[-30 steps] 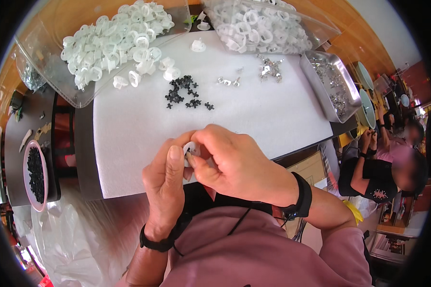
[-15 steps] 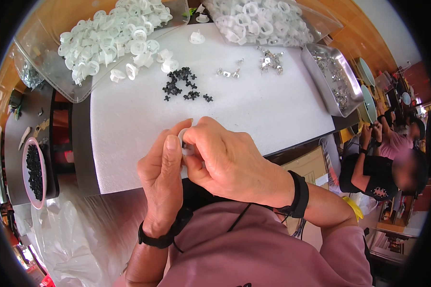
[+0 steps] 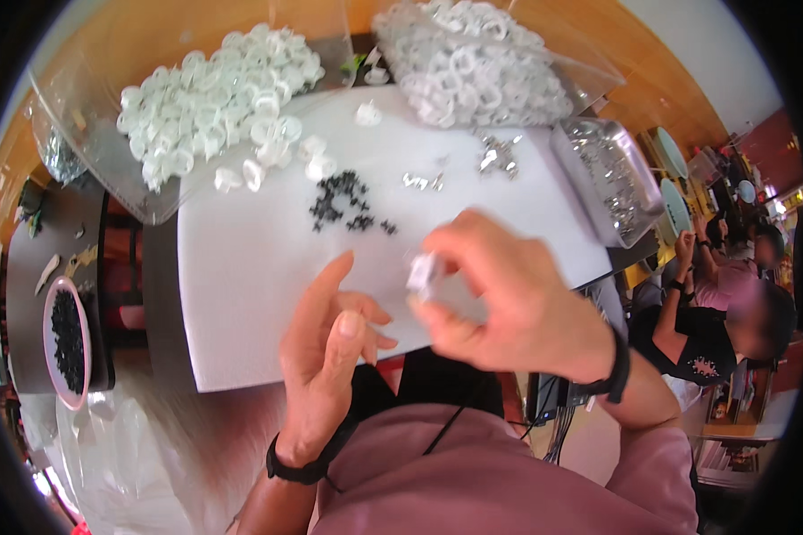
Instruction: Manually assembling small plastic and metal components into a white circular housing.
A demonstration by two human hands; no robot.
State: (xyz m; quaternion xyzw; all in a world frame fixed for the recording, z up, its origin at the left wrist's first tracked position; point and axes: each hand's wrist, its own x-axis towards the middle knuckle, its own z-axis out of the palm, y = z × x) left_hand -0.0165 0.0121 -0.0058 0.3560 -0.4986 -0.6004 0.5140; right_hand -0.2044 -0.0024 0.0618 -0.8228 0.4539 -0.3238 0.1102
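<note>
Pink plastic forms the bowl (image 3: 70,399) at the far left, filled with small black parts (image 3: 66,334) and resting on a dark side table (image 3: 31,299). Next comes a clear bin (image 3: 94,125) with a heap of white rings (image 3: 219,94). Its near edge borders a white sheet (image 3: 232,294), which covers much of the main table (image 3: 162,303). Over the sheet's near part is the left hand (image 3: 317,357), fingers loosely parted and thumb apart from them. Beyond it lies a cluster of black pieces (image 3: 335,198), with a few silver bits (image 3: 421,182) farther right. The white plastic piece (image 3: 423,275) is above the sheet, pinched between thumb and forefinger of the right hand (image 3: 517,303), apart from the left; blur hides its detail. Behind, a second heap of white rings (image 3: 473,67) stands left of a metal tray (image 3: 580,192) holding silver parts. At the far right, a person in black (image 3: 678,330) sits with raised hands.
</note>
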